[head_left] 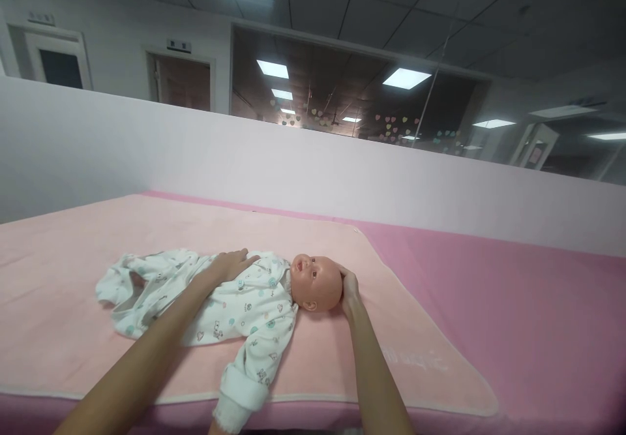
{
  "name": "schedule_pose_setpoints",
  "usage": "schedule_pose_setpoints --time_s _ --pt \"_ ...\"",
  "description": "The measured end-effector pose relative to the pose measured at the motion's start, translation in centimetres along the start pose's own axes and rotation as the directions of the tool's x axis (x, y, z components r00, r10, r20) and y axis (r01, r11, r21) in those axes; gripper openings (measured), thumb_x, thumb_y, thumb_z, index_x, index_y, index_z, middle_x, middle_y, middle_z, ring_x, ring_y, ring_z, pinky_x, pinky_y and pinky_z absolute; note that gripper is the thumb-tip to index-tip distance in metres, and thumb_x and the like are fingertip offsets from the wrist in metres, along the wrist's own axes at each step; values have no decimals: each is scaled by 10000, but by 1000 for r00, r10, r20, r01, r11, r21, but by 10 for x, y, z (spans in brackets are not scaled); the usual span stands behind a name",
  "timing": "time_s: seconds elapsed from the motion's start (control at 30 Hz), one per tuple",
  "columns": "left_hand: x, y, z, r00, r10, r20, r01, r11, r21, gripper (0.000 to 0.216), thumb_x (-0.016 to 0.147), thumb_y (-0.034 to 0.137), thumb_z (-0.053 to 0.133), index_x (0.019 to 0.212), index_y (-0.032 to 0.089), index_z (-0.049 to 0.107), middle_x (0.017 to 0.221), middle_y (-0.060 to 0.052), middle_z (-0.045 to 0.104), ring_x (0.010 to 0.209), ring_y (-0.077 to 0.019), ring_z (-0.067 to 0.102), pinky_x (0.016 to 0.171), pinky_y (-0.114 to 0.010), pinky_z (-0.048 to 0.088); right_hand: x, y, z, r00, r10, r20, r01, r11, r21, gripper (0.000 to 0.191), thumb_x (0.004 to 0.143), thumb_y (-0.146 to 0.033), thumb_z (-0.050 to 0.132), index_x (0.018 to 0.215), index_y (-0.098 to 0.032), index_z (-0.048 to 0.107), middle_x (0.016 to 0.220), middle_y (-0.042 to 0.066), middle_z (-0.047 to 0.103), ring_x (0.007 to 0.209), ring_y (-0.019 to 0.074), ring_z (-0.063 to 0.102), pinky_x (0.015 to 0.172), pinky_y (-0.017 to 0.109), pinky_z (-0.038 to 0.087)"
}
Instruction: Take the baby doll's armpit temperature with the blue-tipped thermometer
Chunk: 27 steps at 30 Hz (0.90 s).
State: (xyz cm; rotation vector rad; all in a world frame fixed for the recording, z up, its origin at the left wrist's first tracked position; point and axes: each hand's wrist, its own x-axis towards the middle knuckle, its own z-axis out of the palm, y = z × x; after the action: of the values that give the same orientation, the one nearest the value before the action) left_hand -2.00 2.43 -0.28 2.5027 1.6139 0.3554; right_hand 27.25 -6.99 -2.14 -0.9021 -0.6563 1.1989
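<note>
A baby doll (pixel 317 285) lies on its back on a peach mat, its head toward the right. It wears a white long-sleeved romper (pixel 229 317) printed with small animals and dots. Across the doll's chest rests my left hand (pixel 232 265), flat with the fingers stretched out. My right hand (pixel 349 288) is at the crown of the doll's head, curved against it; its fingers go behind the head and are mostly hidden. One sleeve of the romper hangs toward the near edge, its cuff folded back.
The peach mat (pixel 391 317) covers much of a pink surface (pixel 548 317). Behind it stands a low white partition (pixel 293 167). Beyond are a window (pixel 342 83) with heart stickers, doorways and ceiling lights.
</note>
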Motion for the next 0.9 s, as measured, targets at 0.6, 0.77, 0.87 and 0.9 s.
schedule_pose_setpoints --time_s 0.6,0.77,0.87,0.9 --pt "1 -1 0 1000 3 18 -3 1000 1 564 771 647 190 848 198 523 917 -127 663 836 -307 602 746 -391 387 -6 -2 5 993 60 106 -59 998 -16 264 696 -292 552 855 -131 689 876 83 703 856 250 645 781 347 507" --pt "2 -2 1 1000 8 15 -9 1000 25 571 774 651 179 862 200 519 947 -126 657 862 -308 598 764 -389 381 -7 -1 6 987 93 135 -89 995 -33 312 693 -291 552 912 -109 677 935 102 690 917 281 627 808 392 496" --pt "2 -2 1 1000 7 19 -7 999 32 575 781 652 162 863 200 508 929 -121 658 854 -303 600 766 -384 379 0 -2 -1 998 -56 -29 56 998 -15 234 668 -240 557 842 -150 686 848 55 706 907 243 630 812 346 497" --pt "2 -2 1 1000 8 21 -9 999 33 576 783 651 155 859 199 503 924 -121 658 849 -302 600 764 -383 378 2 -3 -2 994 -92 -63 91 996 -10 220 660 -225 556 827 -165 687 831 40 708 909 228 629 817 326 494"
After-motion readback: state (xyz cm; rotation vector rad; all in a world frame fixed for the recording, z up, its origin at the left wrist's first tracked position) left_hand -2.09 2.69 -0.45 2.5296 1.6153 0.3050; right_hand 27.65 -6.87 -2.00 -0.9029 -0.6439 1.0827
